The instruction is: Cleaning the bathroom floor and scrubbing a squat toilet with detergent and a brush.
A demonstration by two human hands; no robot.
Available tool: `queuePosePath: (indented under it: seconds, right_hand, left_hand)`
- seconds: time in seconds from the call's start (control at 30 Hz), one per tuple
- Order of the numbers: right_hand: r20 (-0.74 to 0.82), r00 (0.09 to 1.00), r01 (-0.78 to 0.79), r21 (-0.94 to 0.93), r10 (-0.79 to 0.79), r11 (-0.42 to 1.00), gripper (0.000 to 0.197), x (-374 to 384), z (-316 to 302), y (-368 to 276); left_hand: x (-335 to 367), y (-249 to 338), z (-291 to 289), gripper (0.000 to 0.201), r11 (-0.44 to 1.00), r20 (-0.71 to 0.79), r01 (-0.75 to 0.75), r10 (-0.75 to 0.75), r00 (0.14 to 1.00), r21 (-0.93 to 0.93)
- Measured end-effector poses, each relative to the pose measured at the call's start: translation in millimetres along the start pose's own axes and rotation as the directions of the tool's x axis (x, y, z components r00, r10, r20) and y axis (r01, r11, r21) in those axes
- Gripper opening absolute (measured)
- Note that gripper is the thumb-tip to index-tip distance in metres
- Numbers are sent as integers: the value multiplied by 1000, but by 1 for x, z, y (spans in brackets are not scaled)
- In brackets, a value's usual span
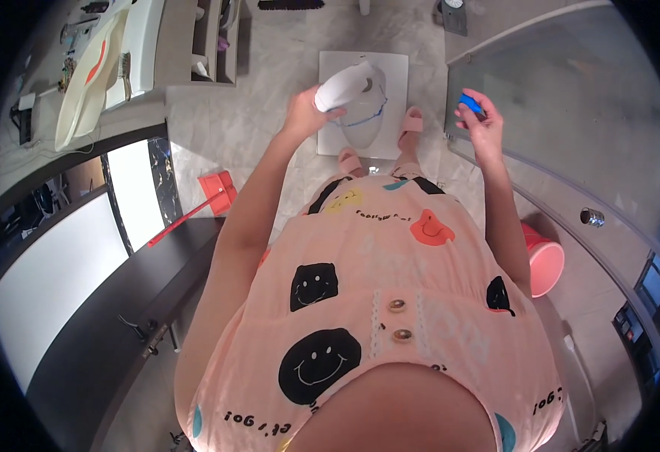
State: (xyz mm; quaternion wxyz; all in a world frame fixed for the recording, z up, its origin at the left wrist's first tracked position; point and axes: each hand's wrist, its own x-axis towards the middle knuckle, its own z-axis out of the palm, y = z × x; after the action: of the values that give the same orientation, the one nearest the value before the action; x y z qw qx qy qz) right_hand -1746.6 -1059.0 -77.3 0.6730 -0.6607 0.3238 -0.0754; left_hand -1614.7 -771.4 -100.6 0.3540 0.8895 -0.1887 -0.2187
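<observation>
A white bottle point(347, 84) is gripped in the left hand point(305, 113), the fingers wrapped round its lower end, and it is tilted with its top pointing down toward the white squat toilet pan point(398, 71) set in the marble floor point(269, 83). A small blue cap point(469, 102) is pinched between the fingertips of the right hand point(483, 120), held up beside a glass shower screen point(571, 105). Pink slippers point(411, 125) are seen at the pan's edge. A pink bucket point(546, 260) stands at the right, and a red dustpan point(218, 192) lies to the left.
</observation>
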Motion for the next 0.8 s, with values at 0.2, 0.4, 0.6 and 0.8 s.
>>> queuePosePath:
  seconds: [0.2, 0.4, 0.6, 0.8]
  right_hand:
    - [275, 942, 209, -41, -191, 977, 37, 4, 41, -22]
    - [545, 829, 216, -105, -125, 971, 37, -12, 81, -38]
    - [719, 623, 603, -189, -309, 775, 35, -18, 102, -51]
    - [800, 515, 604, -83, -308, 793, 29, -22, 111, -54]
  left_hand:
    - [-28, -12, 4, 38, 980, 54, 2, 9, 998, -200]
    - [-48, -17, 4, 39, 983, 98, 62, -45, 994, -176]
    - [-58, -22, -6, 42, 989, 126, 60, -43, 991, -139]
    - [-67, -17, -20, 43, 980, 167, 22, 12, 986, -199]
